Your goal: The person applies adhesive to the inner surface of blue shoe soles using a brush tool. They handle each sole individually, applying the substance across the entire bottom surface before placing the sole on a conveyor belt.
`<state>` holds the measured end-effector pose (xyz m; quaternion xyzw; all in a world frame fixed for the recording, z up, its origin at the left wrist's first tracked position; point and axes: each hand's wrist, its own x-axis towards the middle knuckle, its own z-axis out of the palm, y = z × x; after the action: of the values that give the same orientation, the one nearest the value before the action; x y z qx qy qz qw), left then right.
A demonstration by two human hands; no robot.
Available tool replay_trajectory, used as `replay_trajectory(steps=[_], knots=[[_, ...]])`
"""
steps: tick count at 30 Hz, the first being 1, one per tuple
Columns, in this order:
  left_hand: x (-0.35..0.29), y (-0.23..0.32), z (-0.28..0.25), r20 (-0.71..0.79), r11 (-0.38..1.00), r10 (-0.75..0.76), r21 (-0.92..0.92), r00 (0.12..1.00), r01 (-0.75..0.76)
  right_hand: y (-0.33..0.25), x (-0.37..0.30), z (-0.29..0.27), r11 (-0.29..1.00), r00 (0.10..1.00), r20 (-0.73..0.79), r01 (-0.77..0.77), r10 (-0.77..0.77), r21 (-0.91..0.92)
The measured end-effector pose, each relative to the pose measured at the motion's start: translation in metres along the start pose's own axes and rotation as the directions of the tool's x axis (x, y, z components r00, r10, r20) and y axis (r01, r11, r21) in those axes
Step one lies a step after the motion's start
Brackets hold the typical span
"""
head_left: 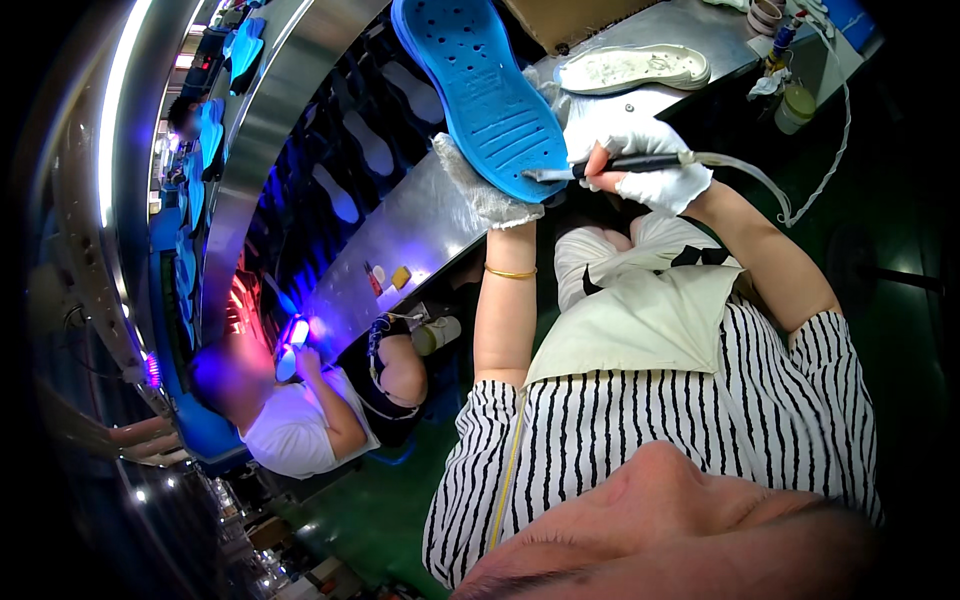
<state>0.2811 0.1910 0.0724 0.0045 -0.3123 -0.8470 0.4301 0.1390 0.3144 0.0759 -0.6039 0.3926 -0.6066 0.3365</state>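
Observation:
My left hand, in a greyish knit glove, is closed round the near end of a blue shoe sole. The sole is tilted up, and its inner face shows small holes and ridges. In my right hand, partly covered by a white glove with bare fingertips, is a black-handled brush with a thin clear tube at its back end. Its pale tip touches the sole's surface near the right edge of the near end. A white shoe sole lies on the metal bench just beyond my right hand.
A metal bench runs across beyond me. Dark racks with several soles stand behind it. At the left, a co-worker sits under purple light. The tube loops to the right, near a yellowish jar. A cardboard box is at the back.

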Motion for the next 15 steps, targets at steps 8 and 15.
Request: replay_trajectory(steps=[8,15], knots=[[0.006,0.015,0.011,0.155,0.992,-0.090,-0.072,0.984,0.102,-0.007,-0.017,-0.002,0.954,0.961,0.135,-0.262,0.243,0.146],[0.005,0.020,0.014,-0.044,0.983,-0.183,0.016,0.982,0.184,-0.020,0.011,0.004,0.909,0.934,0.071,0.357,-0.350,-0.217]])
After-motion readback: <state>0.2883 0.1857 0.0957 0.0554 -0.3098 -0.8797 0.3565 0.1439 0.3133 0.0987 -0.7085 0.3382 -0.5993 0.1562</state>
